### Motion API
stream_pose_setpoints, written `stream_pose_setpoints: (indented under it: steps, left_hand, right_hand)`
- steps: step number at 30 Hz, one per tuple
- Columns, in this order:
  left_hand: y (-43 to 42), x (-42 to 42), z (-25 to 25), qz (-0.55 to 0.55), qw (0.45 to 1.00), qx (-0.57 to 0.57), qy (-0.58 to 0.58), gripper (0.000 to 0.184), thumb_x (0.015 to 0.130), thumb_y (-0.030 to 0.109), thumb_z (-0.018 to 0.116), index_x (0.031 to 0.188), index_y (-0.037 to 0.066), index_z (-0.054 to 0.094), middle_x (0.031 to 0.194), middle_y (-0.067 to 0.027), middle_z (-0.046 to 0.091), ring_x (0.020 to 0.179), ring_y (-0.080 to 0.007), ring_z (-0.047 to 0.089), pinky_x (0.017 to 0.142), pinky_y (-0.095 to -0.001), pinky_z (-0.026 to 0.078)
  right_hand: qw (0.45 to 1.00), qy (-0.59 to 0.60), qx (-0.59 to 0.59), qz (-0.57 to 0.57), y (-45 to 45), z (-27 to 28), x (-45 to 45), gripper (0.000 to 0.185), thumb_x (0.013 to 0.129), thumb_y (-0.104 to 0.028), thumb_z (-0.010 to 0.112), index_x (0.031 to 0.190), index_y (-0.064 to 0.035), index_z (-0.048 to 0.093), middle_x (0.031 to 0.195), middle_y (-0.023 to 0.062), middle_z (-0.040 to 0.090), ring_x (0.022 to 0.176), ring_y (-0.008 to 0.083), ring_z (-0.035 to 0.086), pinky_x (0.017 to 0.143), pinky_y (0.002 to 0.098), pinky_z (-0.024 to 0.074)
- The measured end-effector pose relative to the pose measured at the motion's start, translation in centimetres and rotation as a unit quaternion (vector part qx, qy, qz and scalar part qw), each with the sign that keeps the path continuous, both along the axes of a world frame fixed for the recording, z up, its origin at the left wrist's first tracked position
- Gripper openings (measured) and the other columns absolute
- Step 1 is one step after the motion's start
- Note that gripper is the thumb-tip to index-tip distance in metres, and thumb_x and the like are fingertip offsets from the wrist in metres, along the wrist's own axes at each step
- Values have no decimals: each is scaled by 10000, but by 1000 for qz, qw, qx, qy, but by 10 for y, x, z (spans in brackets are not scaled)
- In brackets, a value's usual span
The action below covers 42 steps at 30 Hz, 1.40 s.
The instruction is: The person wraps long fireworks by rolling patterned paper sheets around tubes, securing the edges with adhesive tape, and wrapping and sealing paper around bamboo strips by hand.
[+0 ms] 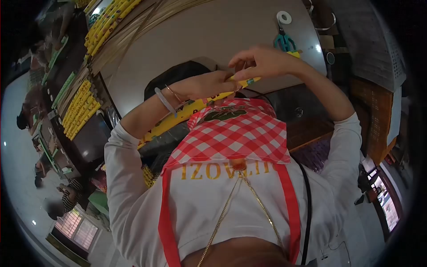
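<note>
A long yellow printed roll lies slantwise above my lap, its narrow end up and to the right. My left hand, with a bangle and a pale band at the wrist, is closed round the roll near that end. Curled over the tip is my right hand, its thumb against the yellow surface and its fingers bent close to my left fingertips. Exactly what those fingertips pinch is partly hidden. A red checked apron sits just below both hands.
On the table are teal-handled scissors and a white tape roll. Thin sticks and bundled yellow rolls are at the left. Other people sit farther left. A brown cabinet stands at the right.
</note>
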<state>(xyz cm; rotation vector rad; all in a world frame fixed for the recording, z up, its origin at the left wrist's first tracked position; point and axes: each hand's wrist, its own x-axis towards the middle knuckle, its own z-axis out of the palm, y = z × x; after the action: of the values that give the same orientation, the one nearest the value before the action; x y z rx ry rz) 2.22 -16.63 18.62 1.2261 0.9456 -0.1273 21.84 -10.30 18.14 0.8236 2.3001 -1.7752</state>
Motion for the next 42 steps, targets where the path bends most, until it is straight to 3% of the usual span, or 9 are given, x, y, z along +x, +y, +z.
stream_pose_setpoints:
  steps: [1,3,8,13,27,35,42]
  left_hand:
    - [1,-2,2,-17,998,-19,56,427,910,418,460,1000,6,524,800,-20,550,742,-78,473,635,-241,404]
    - [3,-5,10,-20,998,-50,10,459,899,453,460,977,5,524,772,-30,548,667,-77,499,594,-236,411]
    - [-7,-10,1,-3,994,-104,-24,390,919,390,440,927,8,516,713,-29,527,504,-81,491,491,-221,414]
    - [-12,-11,2,2,988,-147,-49,352,907,358,448,894,17,535,713,-18,543,515,-64,481,482,-218,404]
    - [-19,-9,1,24,970,-235,-62,305,901,329,470,890,31,532,696,14,509,506,-44,449,432,-200,384]
    - [-20,-8,1,54,948,-304,-81,307,907,322,481,774,48,519,609,22,478,463,-41,429,410,-187,364]
    - [-22,-9,-3,69,931,-344,-103,302,905,305,486,752,47,515,639,11,491,458,-42,426,399,-193,357]
  right_hand:
    - [998,-9,-57,-14,0,1,-1,472,810,-359,630,1114,-5,557,955,94,622,872,159,592,755,280,469]
    - [998,-5,-60,-9,-1,-6,-2,477,808,-368,632,1108,-4,560,954,89,623,859,147,590,737,272,471]
    - [992,-4,-123,-1,-11,-4,-7,453,794,-332,642,1084,8,568,921,86,624,824,133,583,692,268,469]
    - [990,-47,-133,15,-22,0,-8,339,773,-214,608,1010,25,577,857,79,612,811,131,560,686,266,456]
    - [987,-28,-152,48,-26,-12,-5,310,804,-242,601,962,25,591,855,69,611,786,132,555,701,265,441]
    - [981,-26,-182,61,-22,-11,-1,265,831,-200,579,973,23,594,854,63,610,767,111,539,682,255,431]
    - [981,-41,-179,54,-26,-5,-5,264,847,-216,569,959,20,602,815,52,607,742,89,514,663,241,415]
